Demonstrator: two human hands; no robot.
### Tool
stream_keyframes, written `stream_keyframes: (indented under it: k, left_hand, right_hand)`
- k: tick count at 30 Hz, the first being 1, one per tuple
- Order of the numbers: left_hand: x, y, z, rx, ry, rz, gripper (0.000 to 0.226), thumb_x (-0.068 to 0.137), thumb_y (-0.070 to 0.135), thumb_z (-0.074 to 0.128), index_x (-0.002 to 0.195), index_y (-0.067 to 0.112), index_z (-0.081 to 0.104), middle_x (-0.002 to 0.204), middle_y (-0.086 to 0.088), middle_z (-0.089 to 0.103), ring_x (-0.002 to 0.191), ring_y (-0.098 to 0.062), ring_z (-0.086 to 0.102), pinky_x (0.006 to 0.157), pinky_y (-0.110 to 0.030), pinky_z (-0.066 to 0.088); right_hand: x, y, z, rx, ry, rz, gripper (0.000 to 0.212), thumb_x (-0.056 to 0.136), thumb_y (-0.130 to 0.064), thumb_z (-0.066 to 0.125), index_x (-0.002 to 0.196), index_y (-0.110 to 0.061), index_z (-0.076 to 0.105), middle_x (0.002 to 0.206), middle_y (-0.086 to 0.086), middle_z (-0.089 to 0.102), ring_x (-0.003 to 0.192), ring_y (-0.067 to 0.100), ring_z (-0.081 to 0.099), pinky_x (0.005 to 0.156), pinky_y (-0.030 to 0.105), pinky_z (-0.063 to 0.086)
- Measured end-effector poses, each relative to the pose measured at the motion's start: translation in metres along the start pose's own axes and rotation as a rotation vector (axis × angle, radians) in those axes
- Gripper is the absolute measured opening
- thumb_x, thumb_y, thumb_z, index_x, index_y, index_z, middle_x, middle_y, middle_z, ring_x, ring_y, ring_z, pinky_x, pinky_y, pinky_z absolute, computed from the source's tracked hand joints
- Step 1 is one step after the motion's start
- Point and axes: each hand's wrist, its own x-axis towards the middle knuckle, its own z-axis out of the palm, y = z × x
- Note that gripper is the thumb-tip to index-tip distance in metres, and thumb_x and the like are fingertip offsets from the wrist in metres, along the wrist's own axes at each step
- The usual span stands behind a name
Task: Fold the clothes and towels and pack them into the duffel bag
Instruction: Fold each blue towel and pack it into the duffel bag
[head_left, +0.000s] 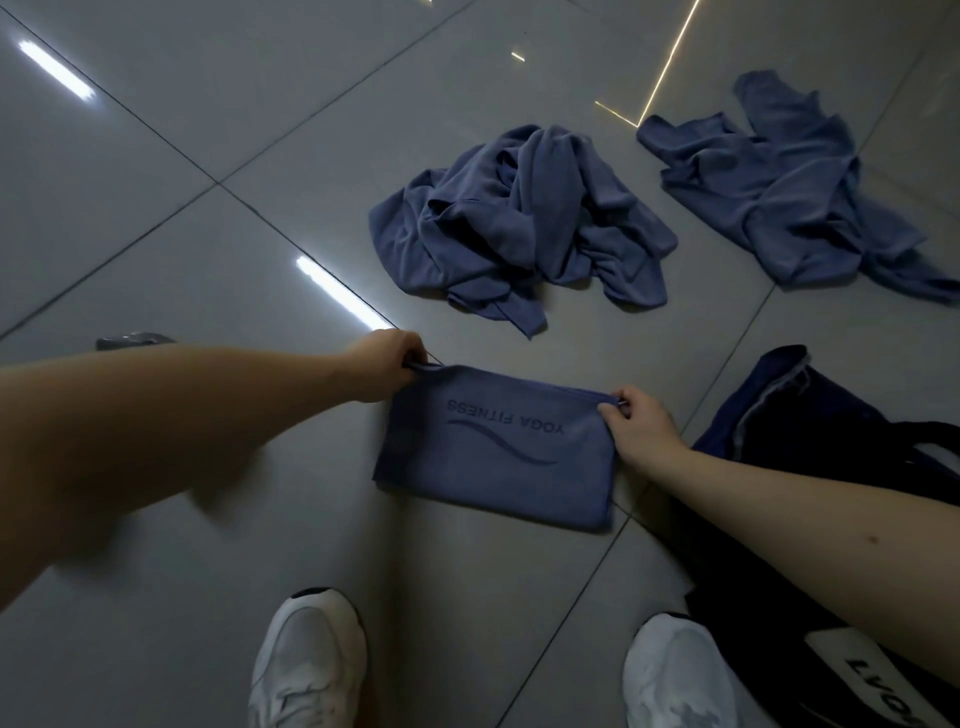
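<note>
Folded blue towel (493, 447) lies flat on the grey tile floor (156, 234), "YOGA FITNESS" print facing up. Left hand (387, 364) pinches its far left corner, fingers closed on the cloth. Right hand (636, 423) pinches the far right corner likewise. Two crumpled blue cloths lie beyond: one (519, 223) at centre, one (789, 182) further right. Dark duffel bag (810, 431) sits just right of the towel. White shoes (311, 660) below.

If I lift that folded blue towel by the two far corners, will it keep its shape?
Probably not. The towel looks thin and floppy, like the crumpled pile beyond it, so it should sag between the left hand and right hand. It looks light. The glossy floor may let it slide.
</note>
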Motion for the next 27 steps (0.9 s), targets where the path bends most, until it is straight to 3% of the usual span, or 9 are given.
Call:
stream_keyframes:
  k: [6,9,11,13,15,19,22,24,27]
  left_hand:
    - [0.000,-0.004,0.011,0.111,0.008,-0.080,0.023,0.087,0.015,0.058,0.109,0.018,0.065,0.109,-0.006,0.065,0.089,-0.022,0.055,0.070,-0.030,0.040]
    - [-0.004,0.003,0.018,0.169,0.076,-0.114,0.033,0.089,0.013,0.056,0.121,0.018,0.057,0.122,-0.005,0.058,0.100,-0.027,0.058,0.072,-0.034,0.045]
    - [-0.010,0.010,0.019,0.239,0.187,-0.068,0.036,0.089,0.012,0.058,0.124,0.015,0.051,0.126,-0.007,0.050,0.107,-0.030,0.056,0.073,-0.038,0.046]
    - [-0.018,0.019,0.019,0.303,0.265,0.035,0.027,0.089,0.014,0.058,0.115,0.013,0.051,0.119,-0.009,0.051,0.101,-0.032,0.056,0.070,-0.038,0.043]
    - [-0.027,0.025,0.024,0.329,0.203,0.127,0.016,0.094,0.026,0.054,0.107,0.016,0.051,0.112,-0.008,0.057,0.094,-0.032,0.059,0.068,-0.037,0.044]
    - [-0.049,0.011,0.044,0.432,0.006,0.299,0.037,0.090,0.047,0.056,0.116,0.021,0.050,0.123,-0.002,0.055,0.107,-0.025,0.058,0.080,-0.036,0.049]
    - [-0.063,-0.010,0.050,0.542,-0.027,0.440,0.050,0.086,0.050,0.057,0.127,0.023,0.051,0.126,-0.002,0.052,0.113,-0.024,0.054,0.095,-0.036,0.046]
    - [-0.070,-0.021,0.049,0.571,-0.028,0.514,0.044,0.087,0.049,0.057,0.123,0.024,0.055,0.122,-0.002,0.055,0.110,-0.023,0.056,0.094,-0.034,0.046]
    - [-0.079,-0.032,0.051,0.533,-0.158,0.533,0.038,0.095,0.046,0.053,0.127,0.027,0.054,0.126,0.002,0.053,0.114,-0.019,0.053,0.099,-0.031,0.044]
  right_hand:
    - [-0.003,-0.001,0.002,0.018,0.063,0.093,0.021,0.096,-0.033,0.065,0.106,-0.016,0.058,0.097,0.002,0.063,0.090,0.022,0.060,0.074,0.028,0.040]
    - [-0.008,-0.001,0.003,0.015,0.093,0.146,0.033,0.092,-0.036,0.069,0.113,-0.015,0.055,0.103,0.001,0.062,0.094,0.021,0.058,0.078,0.029,0.041]
    - [-0.014,0.001,0.006,-0.004,0.073,0.187,0.034,0.089,-0.037,0.071,0.110,-0.016,0.054,0.104,0.002,0.062,0.095,0.022,0.059,0.079,0.030,0.043]
    - [-0.021,0.001,0.010,-0.016,0.042,0.211,0.033,0.087,-0.037,0.073,0.106,-0.016,0.056,0.102,0.002,0.064,0.094,0.023,0.061,0.077,0.030,0.045]
    - [-0.029,0.001,0.013,-0.019,0.013,0.226,0.027,0.085,-0.036,0.075,0.096,-0.018,0.059,0.097,0.002,0.067,0.090,0.023,0.064,0.076,0.031,0.049]
    - [-0.049,0.007,0.021,-0.044,-0.082,0.307,0.029,0.079,-0.032,0.080,0.095,-0.014,0.065,0.095,0.005,0.070,0.085,0.025,0.067,0.075,0.035,0.056]
    - [-0.061,0.015,0.027,-0.054,-0.130,0.365,0.031,0.074,-0.029,0.083,0.095,-0.010,0.070,0.092,0.007,0.072,0.079,0.025,0.069,0.073,0.036,0.060]
    - [-0.067,0.019,0.029,-0.058,-0.152,0.389,0.028,0.074,-0.026,0.084,0.092,-0.009,0.070,0.089,0.007,0.072,0.076,0.024,0.068,0.066,0.032,0.057]
    - [-0.069,0.023,0.030,-0.020,-0.142,0.403,0.025,0.074,-0.023,0.085,0.089,-0.010,0.068,0.087,0.007,0.071,0.076,0.024,0.068,0.064,0.029,0.053]
